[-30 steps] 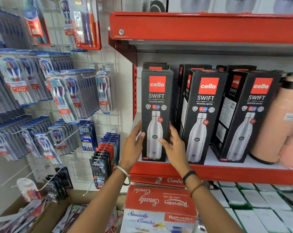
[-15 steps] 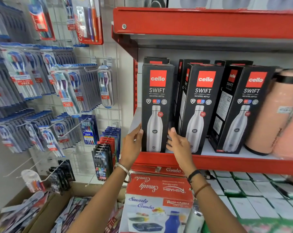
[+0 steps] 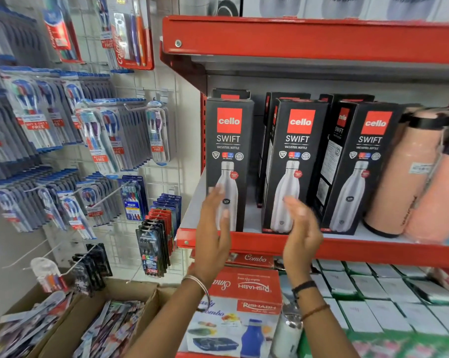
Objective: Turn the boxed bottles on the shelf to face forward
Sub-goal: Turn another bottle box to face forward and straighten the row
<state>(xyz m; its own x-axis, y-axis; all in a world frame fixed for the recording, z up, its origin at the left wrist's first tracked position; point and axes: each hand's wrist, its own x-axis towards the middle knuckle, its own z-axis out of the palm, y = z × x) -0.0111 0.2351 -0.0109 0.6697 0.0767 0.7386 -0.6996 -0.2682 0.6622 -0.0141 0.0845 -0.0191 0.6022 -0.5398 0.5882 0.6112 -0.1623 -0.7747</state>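
Observation:
Three black boxed bottles stand in the front row on the red shelf. The left box faces straight forward. The middle box and the right box are turned a little, so their left sides show. More black boxes stand behind them. My left hand is open in front of the left box's lower part, blurred, holding nothing. My right hand is open in front of the middle box's lower part, also empty.
Peach flasks stand right of the boxes. A red upper shelf hangs overhead. Toothbrush packs hang on a wire grid at the left. Below are a red combo box, white boxes and cardboard bins.
Both hands let go of the left box, which now faces forward, and pulled back from it. My right hand shifted right, in front of the middle box.

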